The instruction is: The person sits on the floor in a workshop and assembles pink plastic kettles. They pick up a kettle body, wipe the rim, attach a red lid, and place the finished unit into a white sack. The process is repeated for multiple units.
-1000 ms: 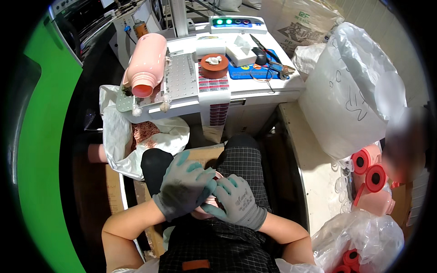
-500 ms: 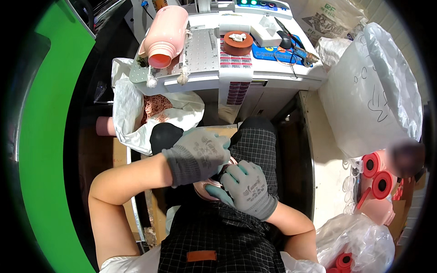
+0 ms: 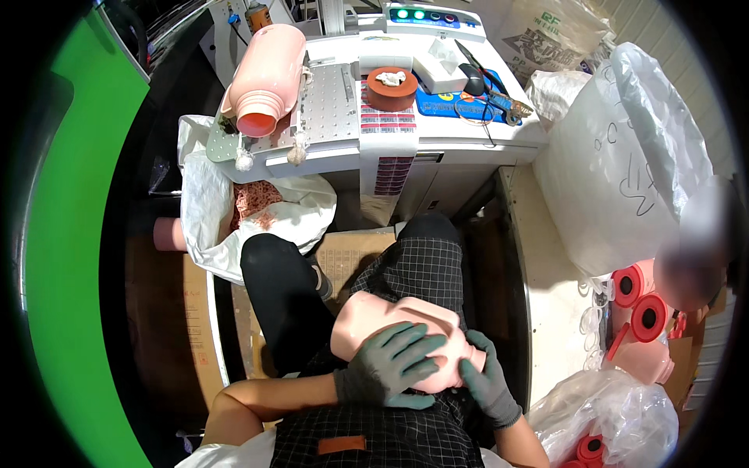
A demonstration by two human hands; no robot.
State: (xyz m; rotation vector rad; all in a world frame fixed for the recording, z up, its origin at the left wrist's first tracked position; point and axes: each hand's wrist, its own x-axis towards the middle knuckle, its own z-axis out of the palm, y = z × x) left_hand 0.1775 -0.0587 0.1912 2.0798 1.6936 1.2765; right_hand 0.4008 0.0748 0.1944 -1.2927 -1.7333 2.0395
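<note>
Across my lap lies a pink plastic bottle (image 3: 374, 316) on its side, its neck end toward the right. My left hand (image 3: 394, 363), in a grey-green work glove, is laid over the bottle's body with the fingers spread around its side. At the neck, my right hand (image 3: 485, 378), gloved the same way, has its thumb and fingers closed round the end. The bottle's mouth is mostly hidden by that hand. Another pink bottle (image 3: 269, 70) rests on the white machine's perforated plate (image 3: 328, 101), its open mouth facing me.
Ahead stands a white machine (image 3: 468, 144) bearing a tape roll (image 3: 392, 92), a tissue box (image 3: 438, 72) and pliers (image 3: 507, 105). A white sack (image 3: 211, 234) of pink shavings sits left of my knees. At right are a large plastic bag (image 3: 593, 171) and several red-rimmed pink bottles (image 3: 636, 363).
The bottle in my lap has turned and now shows its whole side. My left hand moved down onto its body, my right hand to its neck. The view shifted slightly.
</note>
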